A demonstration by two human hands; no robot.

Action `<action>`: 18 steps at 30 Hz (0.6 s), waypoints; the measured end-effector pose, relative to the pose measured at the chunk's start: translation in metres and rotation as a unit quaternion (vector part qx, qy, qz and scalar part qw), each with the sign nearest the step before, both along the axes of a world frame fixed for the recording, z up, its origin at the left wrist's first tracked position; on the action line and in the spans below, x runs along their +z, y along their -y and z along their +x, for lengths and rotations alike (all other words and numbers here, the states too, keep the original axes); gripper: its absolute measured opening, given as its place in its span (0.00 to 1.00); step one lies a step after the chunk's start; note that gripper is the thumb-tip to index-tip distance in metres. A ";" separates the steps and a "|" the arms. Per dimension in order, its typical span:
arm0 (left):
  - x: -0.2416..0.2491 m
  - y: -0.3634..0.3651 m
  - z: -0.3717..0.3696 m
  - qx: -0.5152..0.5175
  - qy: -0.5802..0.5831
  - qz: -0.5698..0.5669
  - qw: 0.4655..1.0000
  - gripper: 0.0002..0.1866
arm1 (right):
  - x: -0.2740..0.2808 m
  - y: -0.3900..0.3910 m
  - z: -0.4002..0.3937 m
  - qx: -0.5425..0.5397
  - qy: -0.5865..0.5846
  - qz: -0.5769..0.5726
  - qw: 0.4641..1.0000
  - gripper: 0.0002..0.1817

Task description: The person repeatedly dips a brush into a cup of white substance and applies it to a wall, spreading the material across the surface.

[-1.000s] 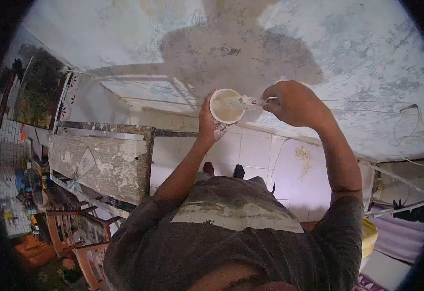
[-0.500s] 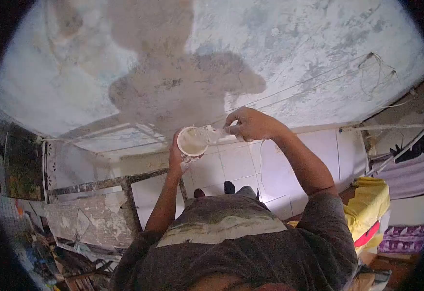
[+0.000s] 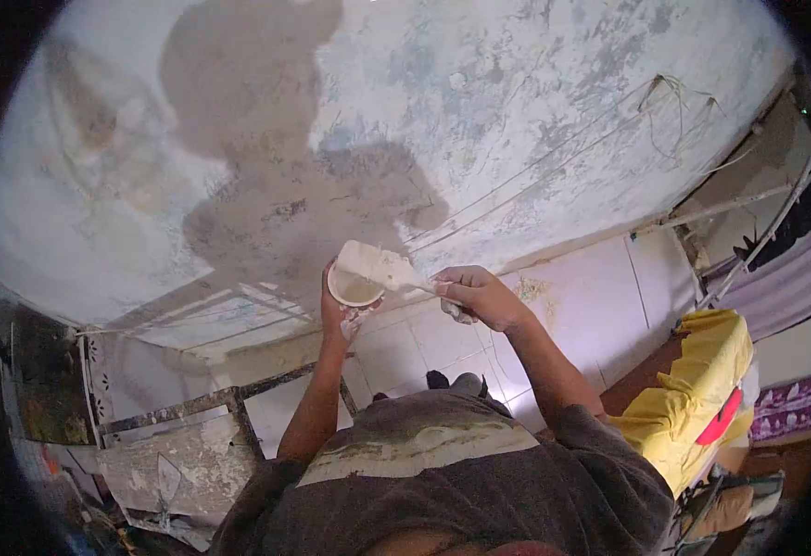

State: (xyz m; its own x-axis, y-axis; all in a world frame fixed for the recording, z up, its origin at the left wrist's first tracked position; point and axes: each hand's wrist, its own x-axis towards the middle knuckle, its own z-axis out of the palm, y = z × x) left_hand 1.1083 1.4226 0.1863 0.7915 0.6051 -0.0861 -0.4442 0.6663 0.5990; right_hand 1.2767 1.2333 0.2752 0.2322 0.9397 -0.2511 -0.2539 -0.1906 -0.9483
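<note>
The left hand (image 3: pixel 333 313) curls round a cup (image 3: pixel 352 304). At the cup's 3 o'clock, the right hand (image 3: pixel 481 296) pinches a scraper (image 3: pixel 376 265).

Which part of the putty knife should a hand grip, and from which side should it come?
Take the putty knife by its narrow handle, coming from the person's right, where the right hand holds it. The handle points that way, while the broad, paste-coated blade lies over the tub in the left hand, so a grip there would likely be messy.
</note>
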 end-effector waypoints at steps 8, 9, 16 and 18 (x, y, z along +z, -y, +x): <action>-0.013 0.009 0.041 -0.016 -0.062 0.099 0.993 0.26 | 0.013 0.027 0.000 -0.107 0.008 0.016 0.994 0.09; -0.014 0.009 0.045 -0.018 -0.065 0.098 0.993 0.26 | 0.013 0.029 0.000 -0.118 -0.002 0.027 0.993 0.09; -0.012 0.016 0.061 -0.032 -0.046 0.101 0.993 0.27 | 0.006 0.039 0.007 -0.130 -0.005 0.014 0.991 0.08; -0.009 0.020 0.060 -0.017 -0.060 0.131 0.989 0.30 | -0.003 0.040 0.009 -0.124 -0.038 0.025 0.991 0.08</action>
State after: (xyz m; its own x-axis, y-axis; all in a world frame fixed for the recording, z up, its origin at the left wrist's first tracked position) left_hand 1.1688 1.4026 0.1769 0.8058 0.5917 -0.0235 -0.3396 0.4942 0.8003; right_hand 1.2862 1.1933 0.2721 0.4401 0.8675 -0.2317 -0.3591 -0.0665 -0.9309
